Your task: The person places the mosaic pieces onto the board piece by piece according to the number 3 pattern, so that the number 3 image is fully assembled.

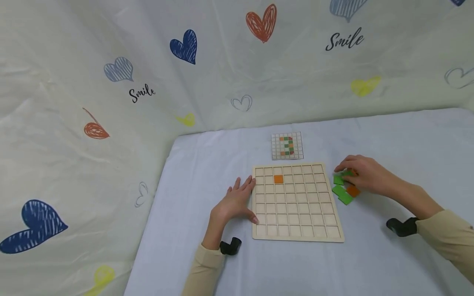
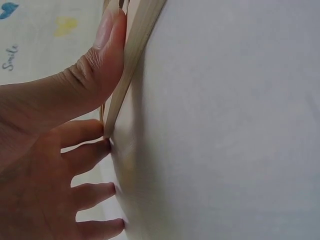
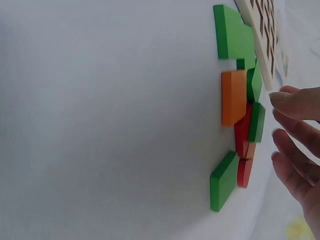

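A square wooden grid board [image 1: 297,209] lies on the table, with one orange tile [image 1: 278,179] in a cell of its second row. Along the board's left edge rests my left hand [image 1: 235,204], fingers spread and thumb on the rim. In the left wrist view the thumb [image 2: 107,55] lies against the board's side. My right hand [image 1: 366,173] hovers over a small heap of green tiles [image 3: 235,35], an orange tile [image 3: 233,98] and red tiles [image 3: 242,131] beside the board. Its fingers are loosely bent, with no tile visible between them.
Behind the board lies a printed card [image 1: 275,153] showing a grid with green, orange and red squares. A white cloth [image 1: 207,164] covers the table. A backdrop with printed hearts [image 1: 222,82] hangs behind it and at the left.
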Demonstrator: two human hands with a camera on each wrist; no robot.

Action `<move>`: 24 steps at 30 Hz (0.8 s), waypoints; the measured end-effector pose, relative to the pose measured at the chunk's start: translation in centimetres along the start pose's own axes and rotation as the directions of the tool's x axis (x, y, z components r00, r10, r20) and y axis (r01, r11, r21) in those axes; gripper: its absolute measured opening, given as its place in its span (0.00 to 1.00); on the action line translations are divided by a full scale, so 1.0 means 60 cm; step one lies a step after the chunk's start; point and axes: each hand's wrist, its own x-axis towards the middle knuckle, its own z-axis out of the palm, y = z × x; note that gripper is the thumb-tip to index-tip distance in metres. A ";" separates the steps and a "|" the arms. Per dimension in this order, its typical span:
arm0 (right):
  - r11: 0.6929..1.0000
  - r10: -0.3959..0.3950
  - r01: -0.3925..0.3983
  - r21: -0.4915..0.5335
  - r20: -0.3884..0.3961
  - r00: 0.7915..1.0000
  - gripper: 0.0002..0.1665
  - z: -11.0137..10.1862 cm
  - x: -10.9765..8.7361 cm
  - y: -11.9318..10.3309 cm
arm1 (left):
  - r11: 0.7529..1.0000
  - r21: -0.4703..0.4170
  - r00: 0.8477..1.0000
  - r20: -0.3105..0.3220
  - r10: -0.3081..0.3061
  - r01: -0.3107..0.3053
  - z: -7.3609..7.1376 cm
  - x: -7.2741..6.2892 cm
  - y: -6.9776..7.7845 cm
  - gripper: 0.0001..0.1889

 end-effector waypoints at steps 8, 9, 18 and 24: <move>0.998 0.061 -0.061 -0.005 0.075 0.995 0.16 -0.003 -0.007 0.017 | 1.000 0.001 1.000 -0.002 -0.013 0.013 0.002 0.003 0.001 0.69; 0.998 0.061 -0.061 -0.008 0.077 0.995 0.16 -0.003 -0.007 0.018 | 1.000 -0.001 1.000 -0.001 -0.015 0.015 0.002 0.003 0.001 0.69; 0.999 0.033 -0.033 -0.014 0.046 0.998 0.14 0.002 -0.008 0.024 | 1.000 -0.018 1.000 -0.012 -0.004 0.004 0.004 0.001 0.000 0.69; 1.000 0.008 -0.009 -0.014 -0.040 0.999 0.15 0.008 -0.012 0.023 | 1.000 -0.026 1.000 -0.018 0.012 -0.013 0.004 0.002 0.001 0.68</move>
